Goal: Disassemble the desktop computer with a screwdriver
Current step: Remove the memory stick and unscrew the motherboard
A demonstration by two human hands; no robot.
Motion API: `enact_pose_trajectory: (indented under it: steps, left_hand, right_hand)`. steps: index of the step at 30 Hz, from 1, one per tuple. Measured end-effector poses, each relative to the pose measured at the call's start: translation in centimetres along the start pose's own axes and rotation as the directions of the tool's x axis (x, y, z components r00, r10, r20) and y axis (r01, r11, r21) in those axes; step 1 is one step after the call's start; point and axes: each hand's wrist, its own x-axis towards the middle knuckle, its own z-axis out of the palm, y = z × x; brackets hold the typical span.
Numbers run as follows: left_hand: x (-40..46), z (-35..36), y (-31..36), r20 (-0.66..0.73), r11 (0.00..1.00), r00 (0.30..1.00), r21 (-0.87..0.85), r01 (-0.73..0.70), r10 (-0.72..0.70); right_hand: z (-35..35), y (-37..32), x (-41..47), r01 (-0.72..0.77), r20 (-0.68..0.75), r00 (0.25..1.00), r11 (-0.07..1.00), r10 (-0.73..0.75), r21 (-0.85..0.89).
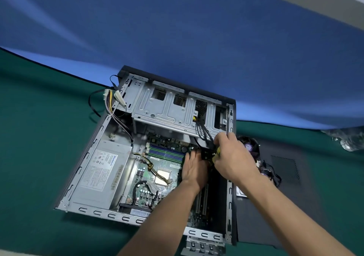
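We see the left hand (194, 169) flat on the motherboard (157, 169), the right hand (234, 157) gripping a yellow-handled screwdriver (216, 155).

The light is soft and even, with only weak shadows. Wide-angle distortion bends the straight edges near the frame borders. Upper left shows pale streaks of blur; the right edge is unsharp.

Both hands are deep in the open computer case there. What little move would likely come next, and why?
Probably turning the screwdriver: the right hand grips its yellow handle over the motherboard, and the left hand rests flat beside it, seemingly steadying. The tip is hidden, so this is a guess.
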Motion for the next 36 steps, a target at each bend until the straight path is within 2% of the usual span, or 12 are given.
enact_pose_trajectory:
  steps: [2, 7, 9, 14, 20, 23, 26, 30, 36]
  left_hand:
    - [0.2, 0.0, 0.0, -0.006, 1.0, 1.0, -0.01, 0.001, -0.002]
    - [0.3, 0.4, -0.2, -0.054, 1.0, 0.999, -0.029, -0.003, 0.002]
    - [0.4, 0.5, -0.2, -0.058, 1.0, 0.998, -0.019, -0.006, 0.005]
    - [0.7, 1.3, -0.5, -0.013, 0.999, 1.0, 0.033, 0.016, -0.016]
    - [0.9, 1.6, -0.6, 0.001, 0.998, 0.999, -0.04, 0.04, -0.04]
    - [0.8, 1.3, -0.5, -0.05, 0.993, 0.997, -0.106, 0.046, -0.052]
    - [0.9, 1.0, -0.5, -0.025, 1.0, 1.0, -0.025, 0.015, -0.016]
    - [1.2, 1.4, -0.6, -0.044, 0.998, 0.999, -0.056, 0.021, -0.023]
    - [1.1, 1.3, -0.2, -0.02, 0.997, 0.998, -0.049, 0.057, -0.058]
  right_hand:
    - [-0.2, -0.1, 0.1, -0.035, 0.002, 0.999, 0.998, 0.035, -0.043]
    - [-0.6, 0.2, 0.4, -0.064, 0.055, 0.996, 0.998, 0.064, -0.005]
    - [-0.7, 0.4, 0.2, -0.062, 0.034, 0.997, 0.997, 0.064, -0.043]
    - [-0.3, 0.3, 0.2, 0.015, 0.024, 1.0, 1.0, -0.016, 0.024]
    - [-0.2, 0.1, 0.3, 0.0, -0.001, 1.0, 1.0, 0.0, 0.015]
    - [-0.3, 0.2, 0.4, -0.01, -0.002, 1.0, 1.0, 0.01, 0.016]
    - [-0.3, 0.2, 0.2, -0.037, -0.026, 0.999, 0.999, 0.038, 0.034]
    - [-0.3, 0.8, 0.4, -0.064, -0.01, 0.998, 0.991, 0.066, 0.115]
    - [0.0, 1.2, 0.2, -0.026, -0.042, 0.999, 0.994, 0.03, 0.107]
